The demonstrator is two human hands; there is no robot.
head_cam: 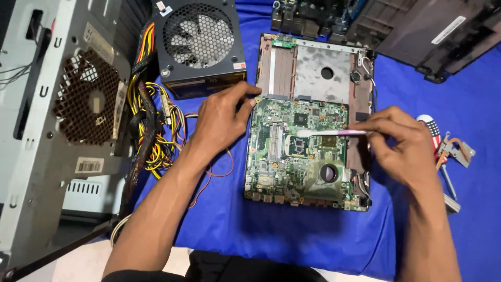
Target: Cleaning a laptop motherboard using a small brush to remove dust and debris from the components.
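The right hand pinched a light, probably flimsy cotton swab by its stem over the fragile laptop motherboard, whose left edge the left hand's pressed-together fingers steadied.

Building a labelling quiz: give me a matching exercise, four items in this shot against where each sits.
1. cotton swab
2. power supply
3. screwdriver
4. left hand

a. on the blue cloth, right of the right hand
b. at the motherboard's left edge
c. pinched in the right hand, tip over the motherboard
d. above the left hand, fan facing up

Pairs: 1-c, 2-d, 3-a, 4-b
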